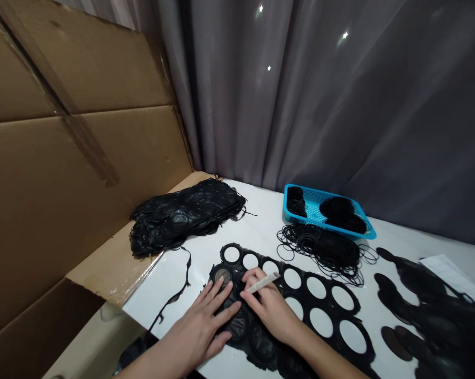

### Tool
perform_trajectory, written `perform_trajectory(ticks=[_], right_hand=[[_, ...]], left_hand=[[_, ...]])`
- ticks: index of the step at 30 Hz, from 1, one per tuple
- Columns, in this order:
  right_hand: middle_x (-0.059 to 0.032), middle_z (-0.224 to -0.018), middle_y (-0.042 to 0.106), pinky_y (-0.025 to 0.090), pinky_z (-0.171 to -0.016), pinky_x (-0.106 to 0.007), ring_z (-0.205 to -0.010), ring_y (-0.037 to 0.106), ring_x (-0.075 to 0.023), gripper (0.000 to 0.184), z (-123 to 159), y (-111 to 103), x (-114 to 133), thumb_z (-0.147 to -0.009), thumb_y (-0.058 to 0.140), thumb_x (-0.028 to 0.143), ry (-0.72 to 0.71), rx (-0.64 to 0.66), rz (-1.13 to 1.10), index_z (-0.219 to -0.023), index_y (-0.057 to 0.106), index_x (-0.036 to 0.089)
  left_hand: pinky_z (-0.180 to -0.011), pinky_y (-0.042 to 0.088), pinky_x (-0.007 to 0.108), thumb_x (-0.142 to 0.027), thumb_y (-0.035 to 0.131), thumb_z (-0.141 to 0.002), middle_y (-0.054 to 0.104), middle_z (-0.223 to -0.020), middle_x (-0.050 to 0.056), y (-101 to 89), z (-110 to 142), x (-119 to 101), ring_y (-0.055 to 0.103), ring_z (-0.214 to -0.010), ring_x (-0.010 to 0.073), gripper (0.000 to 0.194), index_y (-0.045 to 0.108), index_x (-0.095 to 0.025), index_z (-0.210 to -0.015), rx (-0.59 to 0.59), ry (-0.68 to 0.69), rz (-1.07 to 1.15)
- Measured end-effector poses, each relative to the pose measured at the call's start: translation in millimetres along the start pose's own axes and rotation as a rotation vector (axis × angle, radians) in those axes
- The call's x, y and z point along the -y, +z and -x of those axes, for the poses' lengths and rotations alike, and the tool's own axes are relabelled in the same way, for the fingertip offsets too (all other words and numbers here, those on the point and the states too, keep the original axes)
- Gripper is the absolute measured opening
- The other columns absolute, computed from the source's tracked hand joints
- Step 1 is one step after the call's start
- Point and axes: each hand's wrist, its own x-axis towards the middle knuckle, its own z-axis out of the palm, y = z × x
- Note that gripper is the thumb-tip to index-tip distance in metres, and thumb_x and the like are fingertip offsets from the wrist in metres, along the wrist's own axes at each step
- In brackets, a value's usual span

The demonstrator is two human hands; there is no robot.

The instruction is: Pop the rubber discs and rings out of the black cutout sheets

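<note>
Two hands working | left hand (198,326) pressing open and flat, fingers spread, on the thin black rubber sheet (307,305) lying along the front edge of the desk (257,237) | right hand (267,310) pinching a pale stick (261,282) | sheet looking light, floppy, best held by the webbing between holes

Black perforated sheet (305,301), its lower end cut off below

The room looks softly and evenly lit, without harsh shadows. Small bright glints prick the grey curtain (300,105) at upper right, the glossy white tabletop (257,216) shines faintly, wide-angle bowing bends the edges, and the black sheets (431,321) at right lose detail.
</note>
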Motion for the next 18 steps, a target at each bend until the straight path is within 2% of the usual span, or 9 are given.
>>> perform_trajectory(ticks=[3, 7, 10, 12, 14, 16, 18], right_hand=[[-0.0043, -0.108, 0.055, 0.049, -0.092, -0.034, -0.102, 0.056, -0.0199, 0.011, 3.8, 5.9, 2.6, -0.097, 0.050, 0.014, -0.031, -0.014, 0.052, -0.092, 0.054, 0.022], [-0.0100, -0.114, 0.058, 0.051, -0.088, -0.039, -0.105, 0.054, -0.0262, 0.024, 12.2, 35.5, 0.9, -0.090, 0.048, 0.001, -0.082, -0.076, 0.304, -0.097, 0.056, 0.022], [-0.0116, -0.111, 0.062, 0.050, -0.082, -0.040, -0.101, 0.056, -0.0284, 0.029, 7.3, 41.7, -8.9, -0.085, 0.044, -0.002, -0.107, -0.150, 0.401, -0.093, 0.056, 0.023], [-0.0084, -0.092, 0.063, 0.049, -0.074, -0.037, -0.085, 0.058, -0.0251, 0.023, -4.0, 23.6, -19.1, -0.092, 0.041, 0.005, -0.063, -0.243, 0.321, -0.086, 0.053, 0.024], [-0.0040, -0.075, 0.058, 0.046, -0.067, -0.035, -0.069, 0.055, -0.0221, 0.023, -18.4, -7.0, -28.8, -0.099, 0.037, 0.020, 0.015, -0.365, 0.213, -0.079, 0.047, 0.025], [-0.0040, -0.075, 0.058, 0.044, -0.068, -0.035, -0.070, 0.056, -0.0226, 0.023, -32.2, -35.4, -33.8, -0.101, 0.036, 0.029, 0.071, -0.459, 0.176, -0.080, 0.046, 0.025], [-0.0045, -0.077, 0.059, 0.043, -0.071, -0.035, -0.073, 0.057, -0.0232, 0.024, -42.9, -47.3, -30.9, -0.101, 0.035, 0.033, 0.065, -0.461, 0.162, -0.081, 0.045, 0.025]], left_hand=[[-0.110, 0.037, 0.064, -0.010, 0.063, -0.083, 0.026, -0.162, 0.013, -0.1, 0.2, -0.8, 0.025, -0.147, 0.0395, 0.075, 0.039, -0.026, -0.152, -0.001, 0.001, -0.021], [-0.110, 0.038, 0.061, -0.009, 0.062, -0.082, 0.022, -0.164, 0.013, -0.7, 1.4, -2.8, 0.024, -0.148, 0.0395, 0.078, 0.035, -0.025, -0.154, -0.030, -0.004, -0.028], [-0.110, 0.038, 0.061, -0.011, 0.062, -0.083, 0.023, -0.164, 0.013, -0.7, 2.3, -3.3, 0.024, -0.148, 0.0402, 0.071, 0.042, -0.024, -0.150, -0.054, -0.010, -0.016], [-0.110, 0.038, 0.063, -0.012, 0.063, -0.083, 0.024, -0.164, 0.012, 0.0, 3.1, -3.0, 0.024, -0.148, 0.0415, 0.066, 0.047, -0.026, -0.146, -0.064, -0.013, -0.014], [-0.109, 0.038, 0.063, -0.014, 0.065, -0.084, 0.024, -0.164, 0.011, 0.9, 3.9, -2.9, 0.024, -0.148, 0.0419, 0.066, 0.048, -0.028, -0.146, -0.076, -0.015, -0.014], [-0.109, 0.039, 0.062, -0.017, 0.066, -0.086, 0.024, -0.164, 0.009, 1.8, 5.0, -3.2, 0.024, -0.148, 0.0411, 0.065, 0.047, -0.029, -0.147, -0.097, -0.011, -0.013], [-0.110, 0.039, 0.060, -0.019, 0.067, -0.087, 0.024, -0.164, 0.009, 3.0, 6.7, -3.7, 0.026, -0.148, 0.0396, 0.065, 0.046, -0.030, -0.147, -0.118, -0.009, -0.015]])
